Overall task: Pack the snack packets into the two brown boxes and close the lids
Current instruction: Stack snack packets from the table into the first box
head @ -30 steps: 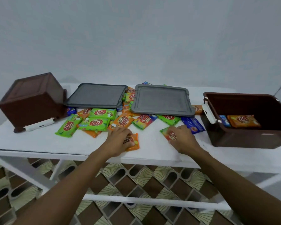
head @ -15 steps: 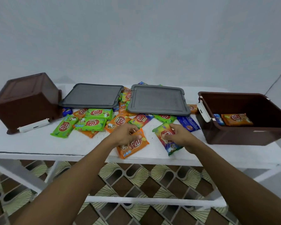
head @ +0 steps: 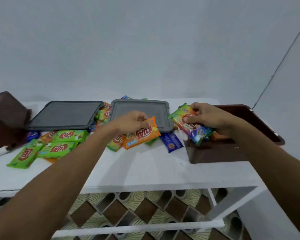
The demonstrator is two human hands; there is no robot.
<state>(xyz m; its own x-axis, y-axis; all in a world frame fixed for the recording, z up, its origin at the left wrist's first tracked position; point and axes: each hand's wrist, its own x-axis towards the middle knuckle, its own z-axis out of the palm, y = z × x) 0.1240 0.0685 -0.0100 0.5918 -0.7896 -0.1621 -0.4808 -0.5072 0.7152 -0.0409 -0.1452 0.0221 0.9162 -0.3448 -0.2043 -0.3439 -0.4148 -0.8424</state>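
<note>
Fingers of the right hand [head: 208, 116] pinch a rainbow packet [head: 191, 126] above the brown box [head: 215, 154], likely for dropping in; the left hand [head: 130, 121] pinches an orange packet [head: 141, 135] left of it.

Left hand [head: 130, 122], bare, on a long bare forearm coming in from seven o'clock, right hand [head: 209, 116], bare, on a bare forearm from four o'clock, both uncovered to the frame edge

White table [head: 145, 170] — scattered snack packets [head: 66, 135], two grey lids [head: 64, 115], two brown boxes [head: 215, 155].
</note>
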